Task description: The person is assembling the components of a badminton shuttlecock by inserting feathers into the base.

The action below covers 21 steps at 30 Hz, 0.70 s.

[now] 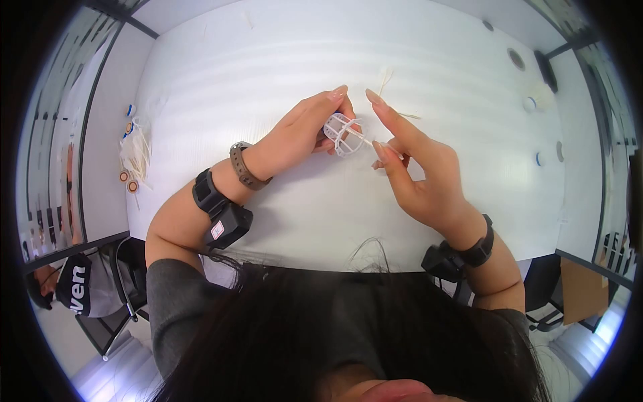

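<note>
A small white plastic cage [343, 132] with ribs is held near the middle of the white table [321, 214]. My left hand [308, 127] is closed around its left end, where a bit of blue shows. From the right, my right hand [418, 164] pinches a thin pale stick [359, 135] between thumb and a finger, its index finger raised. The stick's other end reaches into the cage. Beyond my right hand lie a pale strand bundle [384, 79] and a short thin stick [410, 116].
At the table's left edge lies a pile of pale strands [138, 151] with blue and brown round pieces. Blue-and-white caps [530, 103] lie on the right. Two grommets are at the back right. A person in a cap is at lower left.
</note>
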Tool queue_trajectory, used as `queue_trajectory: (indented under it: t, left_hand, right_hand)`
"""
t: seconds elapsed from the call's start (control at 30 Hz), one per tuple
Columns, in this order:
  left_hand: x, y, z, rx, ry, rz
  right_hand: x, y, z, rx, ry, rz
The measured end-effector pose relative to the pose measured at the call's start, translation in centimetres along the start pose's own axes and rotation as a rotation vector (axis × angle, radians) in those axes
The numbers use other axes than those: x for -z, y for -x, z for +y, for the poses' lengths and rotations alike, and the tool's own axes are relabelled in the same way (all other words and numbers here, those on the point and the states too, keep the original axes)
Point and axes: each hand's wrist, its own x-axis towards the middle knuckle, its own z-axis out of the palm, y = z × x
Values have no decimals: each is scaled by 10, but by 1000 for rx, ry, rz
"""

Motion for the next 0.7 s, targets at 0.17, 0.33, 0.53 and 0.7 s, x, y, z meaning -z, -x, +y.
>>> queue_trajectory:
  t: [0.17,0.33,0.53,0.7]
  left_hand:
    - [-5,-1,1,-9,22,21]
    - [-8,-2,-1,-39,-1,26]
    - [-6,-2,-3,-63,-41,-24]
    - [-4,-1,-3,-29,-49,-49]
  right_hand:
    - [-2,-1,-1,-79,-70,76]
    - [3,-3,-5,-289,-217,128]
    - [-2,-2,2,-346,-146,116]
    - [-1,-1,4,-283,-122,91]
